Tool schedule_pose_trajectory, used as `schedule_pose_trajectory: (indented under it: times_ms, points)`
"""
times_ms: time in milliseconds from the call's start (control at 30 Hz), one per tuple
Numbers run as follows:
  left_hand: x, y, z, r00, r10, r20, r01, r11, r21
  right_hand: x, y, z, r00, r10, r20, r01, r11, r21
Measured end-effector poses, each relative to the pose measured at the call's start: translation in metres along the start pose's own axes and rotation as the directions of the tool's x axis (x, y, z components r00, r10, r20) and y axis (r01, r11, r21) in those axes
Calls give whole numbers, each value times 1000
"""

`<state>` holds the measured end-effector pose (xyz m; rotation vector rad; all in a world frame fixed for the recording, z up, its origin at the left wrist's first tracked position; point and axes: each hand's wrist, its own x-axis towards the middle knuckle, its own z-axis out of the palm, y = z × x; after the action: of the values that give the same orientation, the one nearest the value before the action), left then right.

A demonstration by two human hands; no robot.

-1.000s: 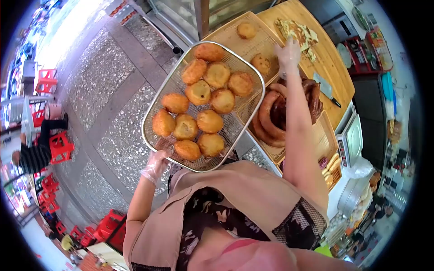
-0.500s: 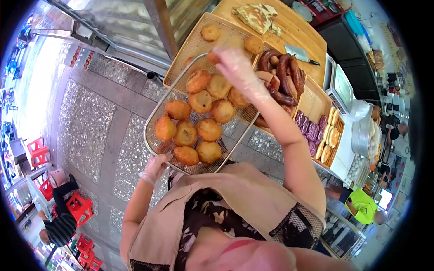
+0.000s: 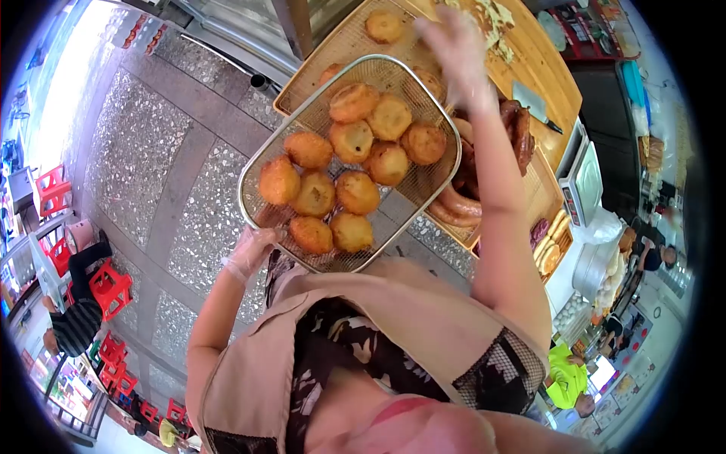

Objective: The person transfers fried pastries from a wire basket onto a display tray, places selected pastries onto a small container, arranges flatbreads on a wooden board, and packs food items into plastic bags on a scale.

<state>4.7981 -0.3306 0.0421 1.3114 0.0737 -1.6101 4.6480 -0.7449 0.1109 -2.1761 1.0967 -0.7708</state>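
The left hand grips a wire-mesh basket containing fried pastries, while the right hand spreads wide near a rectangular tray.

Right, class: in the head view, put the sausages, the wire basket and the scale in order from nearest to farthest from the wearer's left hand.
From the left hand:
1. Wire basket: in its grip, held at the lower-left corner.
2. Sausages: to the right, past the far rim.
3. Scale: farther right, beyond the sausages.
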Motion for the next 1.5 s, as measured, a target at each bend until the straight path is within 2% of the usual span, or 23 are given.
schedule_pose_trajectory:
  times_ms: [33, 100, 133, 200, 300, 400, 467, 533, 600, 700, 833, 900, 933, 1000, 1033, 1133, 1200, 1267, 1300, 1333, 1400, 1467, 1500]
  points:
    - [3, -3, -4, 1000, -3, 31, 4, 999, -40, -27, -10, 9, 974, 65, 218, -59, 998, -34]
    - [1, 1, 3, 998, 3, 65, 1, 998, -63, -82, -39, 29, 909, -62, 412, 209, 923, -323]
    - [0, 4, 9, 996, 7, 88, 0, 996, -86, -97, -39, 47, 904, -43, 424, 234, 882, -409]
    - [-2, 12, 18, 993, 31, 113, -23, 998, -66, -108, -36, 67, 954, -183, 238, 253, 917, -310]
    - [-9, 13, 26, 999, -29, 43, 33, 996, -84, -102, -34, 65, 962, -148, 229, 196, 960, -201]
    - [-10, 11, 27, 1000, 14, 23, -13, 999, -37, -75, -38, 34, 990, -100, 102, 115, 982, -150]
    - [-10, 9, 26, 999, 25, 42, -23, 999, -37, -37, -72, 1, 969, 129, 211, -204, 897, 392]
    - [-9, 8, 26, 995, 52, 80, -50, 998, -26, 25, -3, 30, 989, 144, 20, -146, 971, 191]
    - [-11, 6, 38, 994, 93, 55, -87, 991, -103, 96, 70, 64, 916, 362, 171, -375, 926, 51]
    - [-6, -9, 28, 1000, 22, 22, -22, 1000, 14, 128, 85, 89, 861, 492, 133, -502, 863, 53]
    - [-12, -13, 40, 999, 34, 6, -34, 998, -44, 141, 121, 124, 817, 553, 160, -569, 819, 75]
    - [-15, -15, 39, 1000, 24, -13, -25, 997, -71, 120, 74, 93, 809, 551, 202, -511, 831, -220]
    - [-16, -15, 37, 1000, 25, -9, -25, 997, -69, 110, 71, 93, 810, 552, 198, -513, 830, -219]
    - [-15, -17, 34, 1000, -8, 18, 11, 990, -144, 91, 63, 100, 881, 331, 339, -134, 860, -493]
    - [-9, -29, 25, 998, 47, 33, -43, 990, -134, 86, 55, 102, 843, 348, 409, -78, 832, -549]
    - [-11, -26, 25, 1000, 14, 23, -10, 986, -164, 77, 81, 129, 925, 200, 324, 21, 824, -567]
    - [-15, -22, 25, 997, -64, 43, 71, 983, -172, 77, 76, 119, 862, 305, 405, -43, 840, -542]
    - [-20, -11, 35, 1000, 28, 1, -28, 989, -147, 69, 76, 110, 921, 267, 283, -7, 739, -674]
    - [-16, -19, 27, 1000, 3, 11, -2, 992, -128, 65, 90, 106, 953, 111, 283, 131, 688, -714]
    - [-14, -25, 20, 1000, -3, 8, 4, 991, -135, 64, 103, 104, 950, 115, 292, 136, 687, -714]
    - [-14, -26, 14, 1000, 1, -4, -2, 998, -66, 64, 117, 100, 932, -347, 105, 288, 536, -793]
    - [-20, -22, 12, 999, -34, 39, 37, 994, -102, 53, 70, 94, 887, -449, 109, 364, 535, -762]
    - [-28, -12, 16, 999, -42, 22, 45, 992, -118, 43, 50, 95, 796, -446, 410, 605, 607, -516]
